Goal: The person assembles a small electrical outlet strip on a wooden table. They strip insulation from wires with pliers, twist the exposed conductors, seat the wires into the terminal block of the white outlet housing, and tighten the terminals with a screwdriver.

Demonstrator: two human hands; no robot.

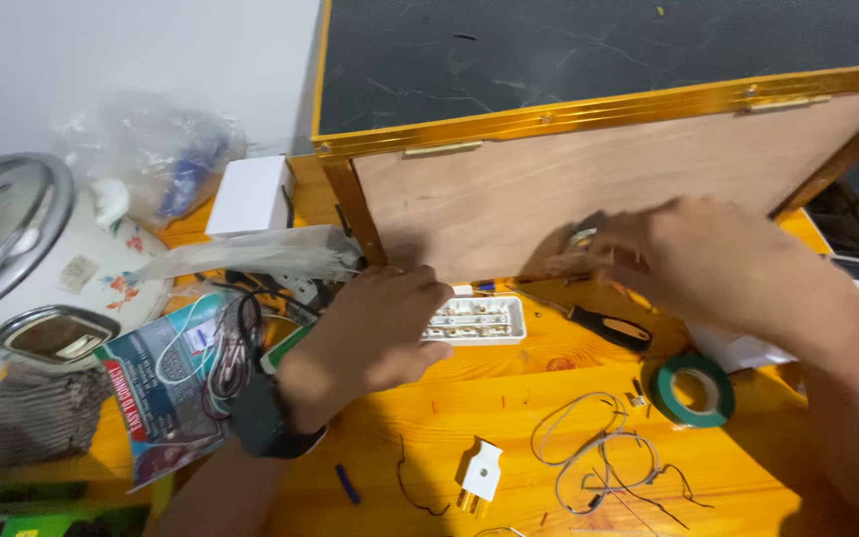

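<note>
The left hand (365, 333) rests knuckles-up on the orange wooden table (509, 398), fingers curled together over the left end of a white power strip housing (476, 320), which lies open just in front of a leaning plywood board (569, 189) with a gold frame. The right hand (718, 264) reaches to the board's lower edge; its fingertips pinch a small object too blurred to identify. A black-handled screwdriver (603, 325) lies just right of the housing, a roll of green tape (693, 391) beyond it. Nearer the camera lie a white plug (479, 472) and loose grey wire (594, 452). A white rice cooker (37, 264) stands at far left.
</note>
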